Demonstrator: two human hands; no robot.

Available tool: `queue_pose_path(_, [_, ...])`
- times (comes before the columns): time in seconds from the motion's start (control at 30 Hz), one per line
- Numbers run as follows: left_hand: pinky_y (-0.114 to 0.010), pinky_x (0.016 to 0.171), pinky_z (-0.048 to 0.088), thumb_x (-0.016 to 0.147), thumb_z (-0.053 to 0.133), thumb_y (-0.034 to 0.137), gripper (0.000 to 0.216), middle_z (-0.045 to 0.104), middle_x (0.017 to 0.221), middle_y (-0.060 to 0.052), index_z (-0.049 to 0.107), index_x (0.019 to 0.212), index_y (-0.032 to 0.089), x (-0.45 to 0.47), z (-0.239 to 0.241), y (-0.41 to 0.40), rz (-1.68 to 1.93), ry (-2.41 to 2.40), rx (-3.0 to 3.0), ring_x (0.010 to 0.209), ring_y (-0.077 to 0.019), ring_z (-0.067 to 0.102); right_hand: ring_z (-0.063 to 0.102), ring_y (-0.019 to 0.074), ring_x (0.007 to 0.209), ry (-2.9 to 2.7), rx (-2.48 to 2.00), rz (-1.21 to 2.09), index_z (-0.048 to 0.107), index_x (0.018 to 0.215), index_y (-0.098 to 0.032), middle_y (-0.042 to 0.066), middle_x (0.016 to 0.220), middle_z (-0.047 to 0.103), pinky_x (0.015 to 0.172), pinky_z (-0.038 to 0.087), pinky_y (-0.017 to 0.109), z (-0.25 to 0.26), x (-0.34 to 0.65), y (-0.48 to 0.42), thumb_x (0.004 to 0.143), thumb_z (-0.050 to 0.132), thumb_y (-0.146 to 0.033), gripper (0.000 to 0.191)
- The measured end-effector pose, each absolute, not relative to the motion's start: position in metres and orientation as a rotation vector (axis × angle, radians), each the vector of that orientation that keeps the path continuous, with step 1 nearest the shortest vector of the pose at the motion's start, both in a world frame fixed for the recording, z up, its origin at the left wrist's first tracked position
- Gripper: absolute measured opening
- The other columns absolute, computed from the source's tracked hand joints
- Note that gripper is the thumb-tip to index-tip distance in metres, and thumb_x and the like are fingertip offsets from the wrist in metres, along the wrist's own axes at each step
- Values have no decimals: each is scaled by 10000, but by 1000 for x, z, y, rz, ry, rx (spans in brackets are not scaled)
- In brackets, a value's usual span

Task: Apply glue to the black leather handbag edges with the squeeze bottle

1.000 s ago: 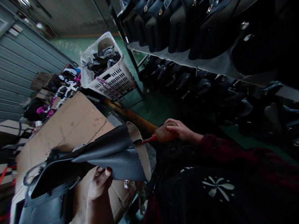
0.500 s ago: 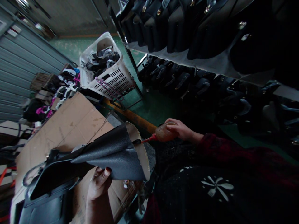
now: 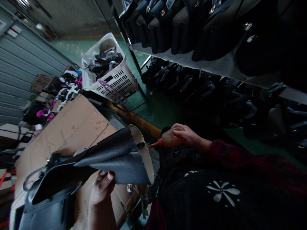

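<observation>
One black pebbled leather panel (image 3: 117, 159), pale underside curled outward.

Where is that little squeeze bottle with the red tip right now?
The squeeze bottle is in the right hand, middle of the head view, its red tip just right of the black leather piece held by the left hand.

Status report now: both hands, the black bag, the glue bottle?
Left hand grips black bag from below. Right hand holds glue bottle, red nozzle just off the pale edge. Nothing between them.
</observation>
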State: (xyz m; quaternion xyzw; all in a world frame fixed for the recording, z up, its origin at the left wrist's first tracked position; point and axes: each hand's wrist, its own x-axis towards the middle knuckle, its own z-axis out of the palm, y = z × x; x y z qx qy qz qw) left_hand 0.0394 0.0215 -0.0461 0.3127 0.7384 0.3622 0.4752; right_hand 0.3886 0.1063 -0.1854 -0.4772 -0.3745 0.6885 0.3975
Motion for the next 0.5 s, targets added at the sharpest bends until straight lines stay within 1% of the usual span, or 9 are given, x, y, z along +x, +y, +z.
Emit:
queue_pose_path(0.07, [-489, 761, 543, 426, 791, 620, 521, 682, 688, -115, 698, 743, 217, 39, -46, 21, 866, 1793, 768, 902, -385, 660, 516, 166, 673, -890, -1208, 1732, 615, 773, -176, 7, 705, 591, 612, 388, 276, -183, 386, 109, 619, 684, -389, 272])
queue_pose_path(0.13, [-470, 716, 550, 434, 790, 617, 520, 682, 689, -117, 706, 755, 218, 41, -46, 22, 867, 1773, 774, 898, -381, 661, 517, 162, 659, -848, -1169, 1788, 611, 784, -179, 3, 706, 591, 594, 389, 271, -181, 384, 110, 614, 688, -383, 277])
queue_pose_path(0.23, [-450, 706, 556, 386, 822, 618, 517, 668, 638, -96, 702, 699, 224, 46, -45, 25, 896, 1747, 748, 858, -361, 670, 522, 160, 657, -833, -1131, 1847, 614, 788, -177, 6, 714, 600, 592, 395, 270, -179, 382, 108, 605, 701, -376, 284])
queue_pose_path(0.33, [-446, 700, 559, 338, 854, 608, 508, 643, 578, -74, 682, 624, 225, 49, -43, 27, 928, 1738, 698, 785, -341, 672, 514, 161, 666, -773, -1170, 1796, 606, 780, -177, 10, 718, 590, 592, 392, 270, -185, 381, 104, 593, 718, -395, 308])
queue_pose_path(0.43, [-432, 681, 560, 334, 862, 620, 504, 617, 549, -60, 667, 584, 228, 43, -40, 20, 913, 1743, 695, 741, -321, 663, 516, 162, 671, -639, -1172, 1775, 585, 787, -181, 16, 739, 581, 587, 395, 273, -196, 376, 100, 599, 723, -444, 352])
queue_pose_path(0.5, [-425, 663, 560, 348, 843, 665, 547, 602, 553, -53, 669, 606, 216, 39, -40, 16, 880, 1755, 769, 713, -304, 651, 524, 163, 664, -626, -1144, 1798, 579, 790, -186, 15, 745, 583, 585, 404, 278, -198, 370, 97, 611, 725, -470, 366])
